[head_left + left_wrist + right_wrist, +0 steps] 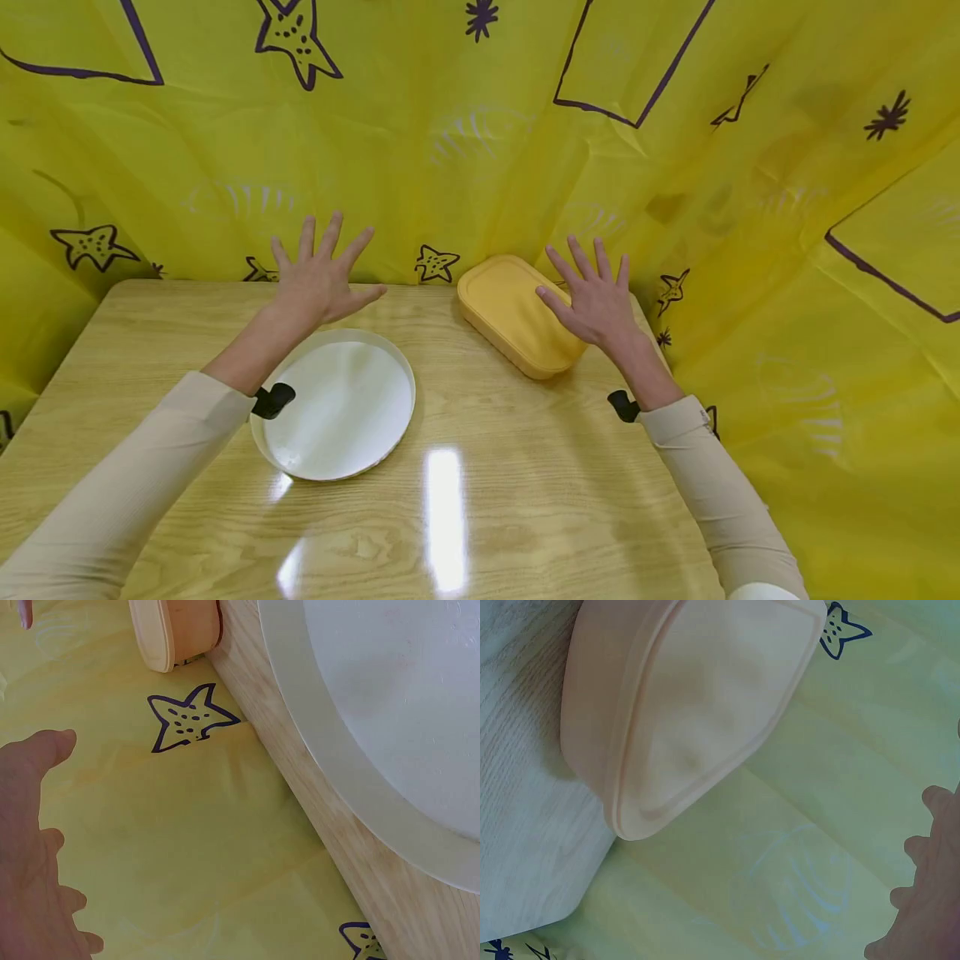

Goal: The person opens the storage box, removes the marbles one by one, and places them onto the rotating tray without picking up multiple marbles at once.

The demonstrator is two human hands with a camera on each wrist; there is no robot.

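My left hand is held out with its fingers spread, above the far edge of a round white tray. In the left wrist view the tray's pale rim fills the right side. My right hand is also spread wide and overlaps the right end of a yellow-orange lidded box in the head view. The lid is on the box, with a raised border round its top. Neither hand holds anything.
A wooden table carries the tray and the box. Behind it and along the right side hangs a yellow curtain printed with starfish and fish. Black wrist mounts sit at both cuffs. Bright reflections lie on the tabletop.
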